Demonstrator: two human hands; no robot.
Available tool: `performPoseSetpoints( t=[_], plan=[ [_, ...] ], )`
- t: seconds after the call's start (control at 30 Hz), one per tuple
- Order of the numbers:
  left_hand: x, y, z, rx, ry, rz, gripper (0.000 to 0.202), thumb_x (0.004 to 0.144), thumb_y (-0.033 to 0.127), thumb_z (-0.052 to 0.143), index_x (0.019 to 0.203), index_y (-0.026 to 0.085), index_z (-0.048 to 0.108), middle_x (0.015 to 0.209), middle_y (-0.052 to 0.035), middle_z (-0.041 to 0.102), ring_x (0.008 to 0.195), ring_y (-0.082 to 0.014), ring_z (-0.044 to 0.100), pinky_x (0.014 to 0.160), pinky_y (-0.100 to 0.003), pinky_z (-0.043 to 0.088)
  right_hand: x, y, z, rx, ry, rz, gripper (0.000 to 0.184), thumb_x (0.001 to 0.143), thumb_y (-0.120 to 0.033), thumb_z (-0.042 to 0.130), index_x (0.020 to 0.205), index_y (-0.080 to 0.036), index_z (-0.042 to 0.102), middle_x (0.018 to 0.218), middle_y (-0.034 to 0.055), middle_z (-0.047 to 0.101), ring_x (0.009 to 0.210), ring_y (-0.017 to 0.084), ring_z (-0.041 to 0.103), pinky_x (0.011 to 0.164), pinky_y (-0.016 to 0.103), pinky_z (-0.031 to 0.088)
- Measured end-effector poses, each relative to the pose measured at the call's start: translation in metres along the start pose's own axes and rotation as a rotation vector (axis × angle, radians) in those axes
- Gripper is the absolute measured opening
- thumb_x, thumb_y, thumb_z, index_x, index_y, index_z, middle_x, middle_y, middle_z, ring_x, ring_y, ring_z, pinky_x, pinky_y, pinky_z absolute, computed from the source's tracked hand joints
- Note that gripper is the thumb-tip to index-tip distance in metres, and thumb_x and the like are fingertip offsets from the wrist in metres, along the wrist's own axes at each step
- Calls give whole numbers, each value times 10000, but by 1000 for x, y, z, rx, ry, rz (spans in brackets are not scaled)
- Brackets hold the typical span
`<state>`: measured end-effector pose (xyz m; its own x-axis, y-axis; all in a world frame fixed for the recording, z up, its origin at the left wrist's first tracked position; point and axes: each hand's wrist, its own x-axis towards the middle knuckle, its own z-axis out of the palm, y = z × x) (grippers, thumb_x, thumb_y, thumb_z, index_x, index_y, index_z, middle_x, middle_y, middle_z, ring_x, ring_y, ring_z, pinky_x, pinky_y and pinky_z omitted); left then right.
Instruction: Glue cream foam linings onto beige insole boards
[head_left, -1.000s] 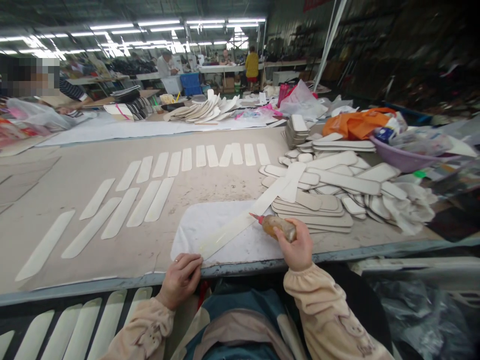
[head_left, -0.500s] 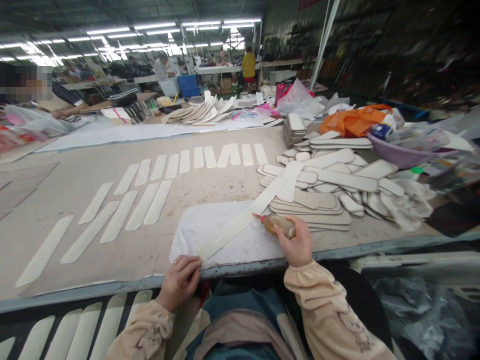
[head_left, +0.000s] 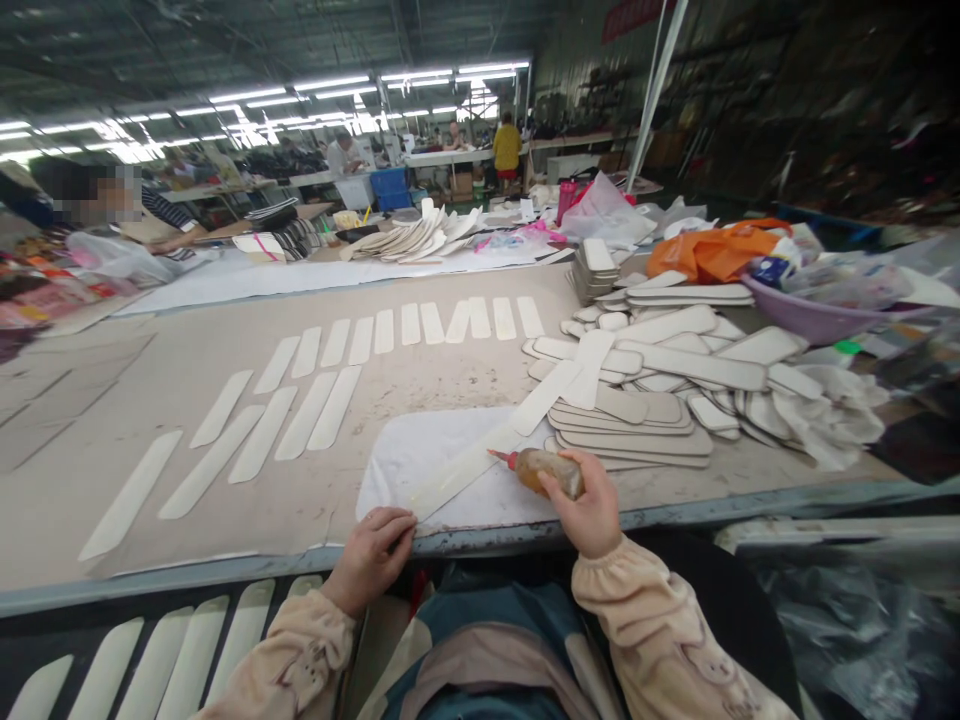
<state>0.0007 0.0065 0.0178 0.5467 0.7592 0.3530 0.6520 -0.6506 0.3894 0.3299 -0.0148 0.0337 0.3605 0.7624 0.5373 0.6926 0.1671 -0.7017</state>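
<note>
Head view: right hand grips squeeze bottle, likely soft, best mid-body; left hand holds probably flexible strip, eight-o'clock end.

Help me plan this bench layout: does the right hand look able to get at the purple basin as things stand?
Probably not: the right hand holds the red-tipped bottle, and the pile of pale pieces lies between that hand and the purple basin.
</note>
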Motion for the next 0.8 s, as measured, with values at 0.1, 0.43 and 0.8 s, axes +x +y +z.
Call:
performPoseSetpoints(
  t=[0.1,0.43,0.8],
  plan=[
    [12,4,-11,43,-175,-41,164,861,199,483,891,211,644,873,-44,637,810,-140,603,750,-263,491,5,10,7,-31,94,40,327,767,-399,629,1001,-185,548,939,68,594,885,233,556,813,409,471],
    [48,21,-29,199,-483,-118,159,771,195,510,687,183,644,775,-53,605,721,-160,585,672,-266,448,-6,8,4,113,40,76,395,735,-495,643,987,-196,586,930,64,610,859,247,574,799,417,469],
    [47,4,-28,9,-299,-408,102,735,203,526,821,177,575,670,15,581,599,-119,541,597,-240,413,4,8,-19,360,210,358,477,641,-475,728,976,-160,602,876,51,625,717,202,582,664,348,487]
  ],
)
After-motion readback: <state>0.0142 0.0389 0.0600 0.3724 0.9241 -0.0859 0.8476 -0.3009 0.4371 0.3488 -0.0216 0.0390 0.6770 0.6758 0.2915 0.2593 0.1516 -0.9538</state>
